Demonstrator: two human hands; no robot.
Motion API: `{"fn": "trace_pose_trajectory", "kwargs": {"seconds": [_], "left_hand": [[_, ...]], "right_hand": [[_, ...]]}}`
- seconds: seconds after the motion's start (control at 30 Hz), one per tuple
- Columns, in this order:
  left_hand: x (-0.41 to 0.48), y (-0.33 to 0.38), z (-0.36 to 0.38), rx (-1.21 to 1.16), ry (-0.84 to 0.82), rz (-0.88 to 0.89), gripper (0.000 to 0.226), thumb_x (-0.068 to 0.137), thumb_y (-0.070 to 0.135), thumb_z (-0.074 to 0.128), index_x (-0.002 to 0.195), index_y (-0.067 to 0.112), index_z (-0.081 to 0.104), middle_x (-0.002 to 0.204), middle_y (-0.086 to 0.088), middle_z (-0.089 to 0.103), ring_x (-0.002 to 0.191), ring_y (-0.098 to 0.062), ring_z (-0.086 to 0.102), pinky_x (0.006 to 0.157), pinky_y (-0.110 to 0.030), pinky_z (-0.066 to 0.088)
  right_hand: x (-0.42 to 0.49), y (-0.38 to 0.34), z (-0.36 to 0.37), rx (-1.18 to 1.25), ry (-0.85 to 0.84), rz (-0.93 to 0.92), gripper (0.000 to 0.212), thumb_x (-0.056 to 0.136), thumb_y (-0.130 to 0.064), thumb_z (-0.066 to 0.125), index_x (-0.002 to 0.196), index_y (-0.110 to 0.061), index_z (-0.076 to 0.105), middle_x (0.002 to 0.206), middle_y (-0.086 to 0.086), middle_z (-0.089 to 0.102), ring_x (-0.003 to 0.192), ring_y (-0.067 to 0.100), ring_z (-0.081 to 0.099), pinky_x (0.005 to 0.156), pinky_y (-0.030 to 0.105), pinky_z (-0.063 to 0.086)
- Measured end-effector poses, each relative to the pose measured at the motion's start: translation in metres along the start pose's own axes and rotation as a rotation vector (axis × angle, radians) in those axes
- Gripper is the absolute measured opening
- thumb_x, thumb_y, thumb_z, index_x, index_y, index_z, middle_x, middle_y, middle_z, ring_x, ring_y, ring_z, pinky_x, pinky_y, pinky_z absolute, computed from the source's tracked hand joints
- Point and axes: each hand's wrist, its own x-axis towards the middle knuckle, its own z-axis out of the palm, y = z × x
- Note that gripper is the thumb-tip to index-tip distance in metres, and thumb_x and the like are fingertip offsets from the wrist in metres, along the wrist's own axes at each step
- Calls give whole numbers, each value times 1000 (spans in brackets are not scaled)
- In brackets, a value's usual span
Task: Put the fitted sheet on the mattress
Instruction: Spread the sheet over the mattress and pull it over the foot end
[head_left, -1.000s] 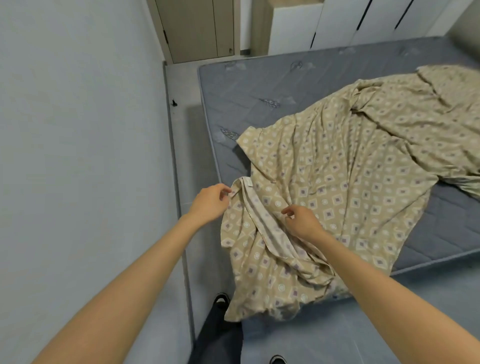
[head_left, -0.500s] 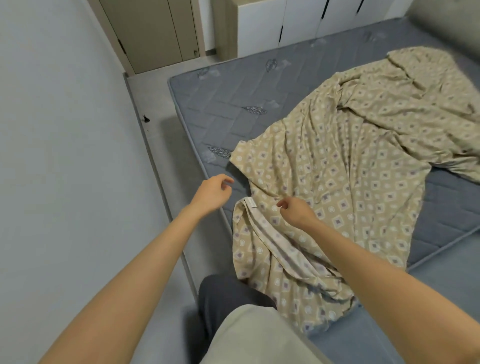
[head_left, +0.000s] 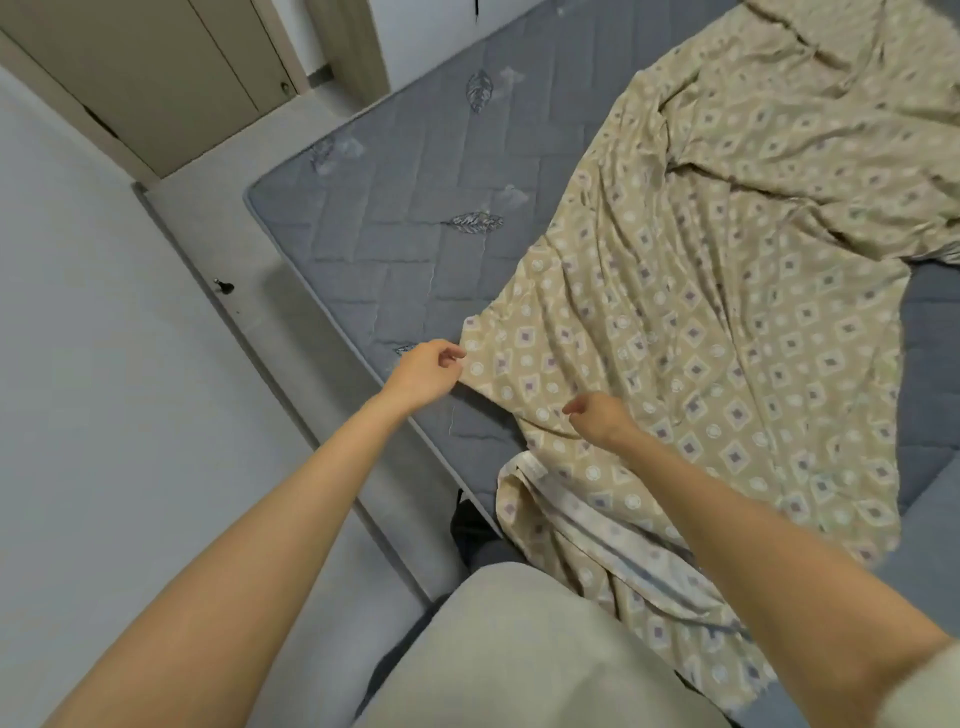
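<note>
A beige fitted sheet (head_left: 701, 312) with a diamond print lies crumpled across the right part of a grey quilted mattress (head_left: 415, 208). Its white-banded hem (head_left: 571, 514) droops over the mattress's near edge. My left hand (head_left: 426, 371) sits at the sheet's left edge, thumb and fingers slightly apart, fingertips just touching the cloth. My right hand (head_left: 597, 415) hovers over the sheet a little to the right, fingers loosely curled, nothing in them.
A grey wall (head_left: 104, 415) runs along the left, with a narrow strip of floor (head_left: 234, 249) between it and the mattress. A doorstop (head_left: 224, 286) stands by the baseboard. A beige door (head_left: 156, 78) is at the back left. My torso fills the bottom.
Both hands let go of the white-banded hem, which dropped over the mattress edge. They moved forward along the sheet, the left hand reaching its left edge. My view leaned in over the bed.
</note>
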Motion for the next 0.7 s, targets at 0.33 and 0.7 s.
{"fn": "trace_pose_trajectory", "kwargs": {"seconds": [0.33,0.7], "left_hand": [[130,-6,-27,-131,-258,-338,18,94,10,46,103,14,62,93,-5,58,90,-20,53,75,-27,45],[255,-31,33,-95,-491,-560,41,91,22,57,129,10,47,127,-9,49,109,-26,50,88,-35,45]], "right_hand": [[64,-34,3,167,-1,156,36,92,-9,42,121,-13,63,133,5,59,125,23,52,104,33,42],[110,-29,40,438,168,381,37,90,-7,42,121,-13,63,131,7,59,119,23,55,98,31,43]]}}
